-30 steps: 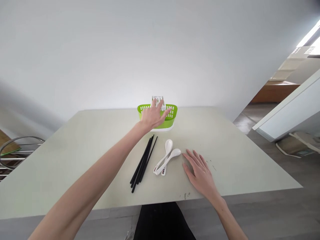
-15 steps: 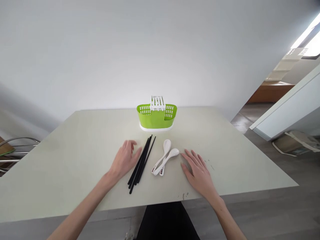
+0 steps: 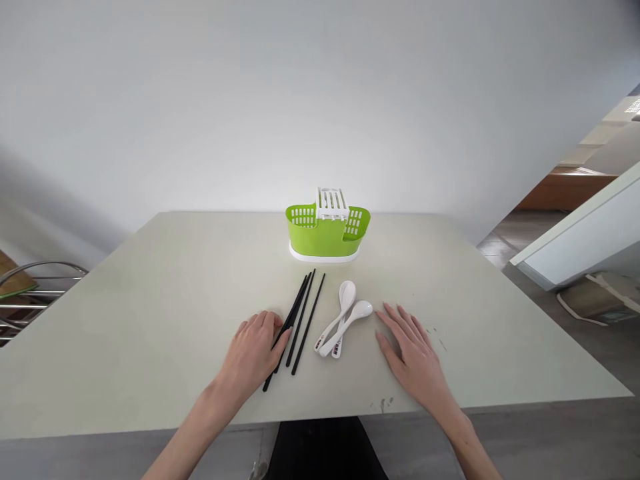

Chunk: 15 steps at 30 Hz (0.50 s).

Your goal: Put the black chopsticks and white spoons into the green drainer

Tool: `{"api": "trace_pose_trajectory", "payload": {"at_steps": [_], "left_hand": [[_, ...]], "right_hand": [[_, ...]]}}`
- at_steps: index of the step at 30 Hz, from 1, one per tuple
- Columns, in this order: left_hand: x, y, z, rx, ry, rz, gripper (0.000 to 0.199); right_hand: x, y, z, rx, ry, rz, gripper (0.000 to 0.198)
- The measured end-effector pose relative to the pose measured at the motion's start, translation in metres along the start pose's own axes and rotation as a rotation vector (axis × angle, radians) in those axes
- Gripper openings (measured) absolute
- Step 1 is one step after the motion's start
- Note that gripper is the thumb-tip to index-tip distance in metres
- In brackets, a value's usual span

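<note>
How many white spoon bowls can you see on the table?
2: one spoon bowl nearer the green basket, another nearer the right hand. Three handle ends show, so another bowl may be hidden.

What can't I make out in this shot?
Head view:
Left hand: its back hides whether it grips the black chopsticks.
Green basket: front wall hides its inside bottom.
White spoons: overlap hides how many; handle print too small to read.
Metal rack: cut off by the left edge.
</note>
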<state>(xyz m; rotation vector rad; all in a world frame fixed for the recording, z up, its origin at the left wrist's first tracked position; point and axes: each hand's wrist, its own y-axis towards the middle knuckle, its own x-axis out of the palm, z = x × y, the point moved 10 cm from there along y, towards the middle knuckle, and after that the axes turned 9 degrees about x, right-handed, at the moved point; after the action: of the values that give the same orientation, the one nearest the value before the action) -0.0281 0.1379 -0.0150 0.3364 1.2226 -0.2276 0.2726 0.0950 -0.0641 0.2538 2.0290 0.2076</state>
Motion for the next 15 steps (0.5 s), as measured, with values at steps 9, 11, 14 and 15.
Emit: {"api": "trace_pose_trajectory", "payload": {"at_steps": [9,11,14,15], "left_hand": [[0.0,0.002,-0.004,-0.032,-0.071,-0.098,0.026],[-0.001,0.005,-0.003,-0.025,-0.065,-0.107,0.025],[-0.002,0.009,-0.001,-0.031,-0.034,-0.131,0.024],[-0.002,0.009,-0.001,-0.037,-0.02,-0.143,0.023]], "right_hand": [[0.0,0.001,0.001,0.024,-0.003,-0.022,0.053],[0.0,0.001,0.001,0.02,0.001,-0.02,0.053],[0.0,0.001,0.0,0.014,0.006,-0.019,0.052],[0.0,0.001,0.0,0.014,0.007,-0.018,0.052]]}}
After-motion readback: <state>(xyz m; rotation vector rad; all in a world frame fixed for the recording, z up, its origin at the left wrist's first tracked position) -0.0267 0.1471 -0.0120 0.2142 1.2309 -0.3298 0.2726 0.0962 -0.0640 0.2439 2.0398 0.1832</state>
